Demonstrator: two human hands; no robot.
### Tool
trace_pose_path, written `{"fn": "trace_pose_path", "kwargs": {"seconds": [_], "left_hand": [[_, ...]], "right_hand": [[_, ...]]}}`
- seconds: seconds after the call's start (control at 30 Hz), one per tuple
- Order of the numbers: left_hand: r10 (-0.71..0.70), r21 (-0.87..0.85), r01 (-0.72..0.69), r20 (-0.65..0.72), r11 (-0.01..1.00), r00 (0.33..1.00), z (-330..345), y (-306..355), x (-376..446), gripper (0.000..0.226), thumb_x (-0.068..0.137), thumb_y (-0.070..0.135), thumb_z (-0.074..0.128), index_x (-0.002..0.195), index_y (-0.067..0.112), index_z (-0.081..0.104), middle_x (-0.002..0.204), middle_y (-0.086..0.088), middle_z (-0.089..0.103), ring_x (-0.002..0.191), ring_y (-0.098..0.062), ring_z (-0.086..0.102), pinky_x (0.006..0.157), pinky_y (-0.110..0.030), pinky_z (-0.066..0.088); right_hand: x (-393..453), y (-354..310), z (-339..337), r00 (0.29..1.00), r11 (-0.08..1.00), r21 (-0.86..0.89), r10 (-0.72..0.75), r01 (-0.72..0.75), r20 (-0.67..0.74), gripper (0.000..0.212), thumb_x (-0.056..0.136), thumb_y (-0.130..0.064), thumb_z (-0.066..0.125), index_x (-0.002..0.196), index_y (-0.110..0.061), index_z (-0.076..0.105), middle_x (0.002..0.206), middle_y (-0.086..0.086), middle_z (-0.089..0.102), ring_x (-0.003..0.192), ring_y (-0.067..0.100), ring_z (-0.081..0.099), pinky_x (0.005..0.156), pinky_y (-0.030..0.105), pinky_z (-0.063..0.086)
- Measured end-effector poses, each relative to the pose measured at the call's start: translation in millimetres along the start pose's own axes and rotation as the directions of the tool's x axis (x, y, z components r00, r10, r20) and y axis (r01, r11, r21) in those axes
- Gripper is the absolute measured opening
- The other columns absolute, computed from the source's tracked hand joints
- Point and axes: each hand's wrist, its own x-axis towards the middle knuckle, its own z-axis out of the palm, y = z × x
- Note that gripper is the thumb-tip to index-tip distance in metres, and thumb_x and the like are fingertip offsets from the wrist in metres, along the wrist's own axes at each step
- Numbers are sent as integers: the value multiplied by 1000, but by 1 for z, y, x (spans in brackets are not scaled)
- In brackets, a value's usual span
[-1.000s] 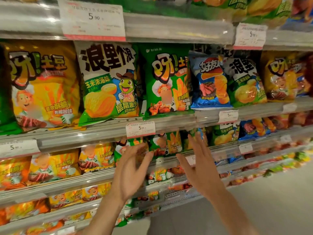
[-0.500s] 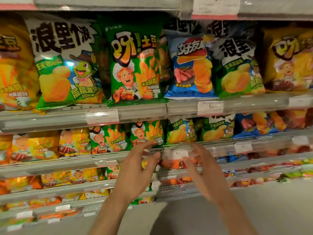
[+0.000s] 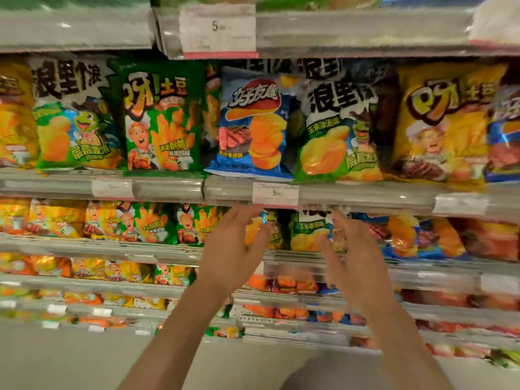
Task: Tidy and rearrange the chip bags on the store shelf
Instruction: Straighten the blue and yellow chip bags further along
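Shelf stock, chip bags: we count a blue bag (image 3: 253, 128) upright on the upper shelf (image 3: 168, 190), between a green bag (image 3: 163, 116) and a green-and-white bag (image 3: 334, 130). Our left hand (image 3: 233, 249) and right hand (image 3: 354, 254) hover spread and empty before the lower row; contact with its blurred bags we cannot tell.
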Motion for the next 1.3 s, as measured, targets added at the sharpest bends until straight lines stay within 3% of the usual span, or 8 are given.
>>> {"fn": "trace_pose_path", "kwargs": {"seconds": [0.17,0.37,0.43,0.53,0.63,0.77,1.03,1.3], "left_hand": [[97,129,-87,-74,988,993,0,-3,18,28,98,35,62,120,19,69,113,3,68,102,-15,63,87,-28,50],[-232,-128,230,0,965,973,9,-15,23,35,97,52,57,100,23,75,80,13,75,77,0,69,74,-30,59],[-357,-311,371,104,875,928,13,-15,29,39,96,56,57,98,21,75,82,7,78,78,-9,73,79,-39,61],[-452,-557,510,251,656,856,16,-5,36,41,96,50,61,92,12,77,83,-3,80,78,-17,74,76,-32,61],[-497,-642,595,358,484,791,19,6,39,40,94,47,65,94,9,76,85,-8,81,75,-17,72,69,-23,60],[-500,-689,635,437,350,748,27,14,44,43,91,49,68,100,8,77,85,-7,80,76,-19,69,90,-41,59],[-523,-716,627,424,306,739,32,13,50,44,90,47,72,83,4,77,68,-7,73,64,-18,63,81,-38,54],[-510,-700,630,426,337,747,31,7,50,48,88,50,73,87,2,77,70,-8,74,66,-18,65,82,-37,56]], "right_hand": [[17,-3,-14,992,990,-99,-108,101,-64,55,98,-48,47,146,-21,46,138,3,54,129,22,48,105,37,43],[42,-21,-10,947,926,-281,-297,253,-126,47,96,-38,61,136,-15,56,118,8,60,111,26,58,92,39,52],[52,-26,-7,932,890,-348,-347,293,-103,48,94,-38,64,135,-13,57,111,9,59,103,27,58,87,39,53],[61,-28,-2,904,838,-414,-421,356,-77,49,91,-35,68,133,-11,58,104,9,56,94,28,57,79,41,54],[65,-27,1,885,801,-453,-462,390,-56,50,91,-32,69,136,-13,56,103,9,55,91,27,56,76,41,54],[67,-24,0,875,786,-456,-484,417,-35,52,92,-28,69,139,-14,53,103,8,53,90,26,54,74,40,53],[70,-24,-8,872,790,-426,-489,441,-4,46,97,-30,58,140,-16,52,106,6,53,93,25,56,75,41,53],[100,-51,-22,850,834,-329,-507,443,-140,41,94,-23,65,133,-10,58,114,9,56,99,26,59,76,38,56]]}}
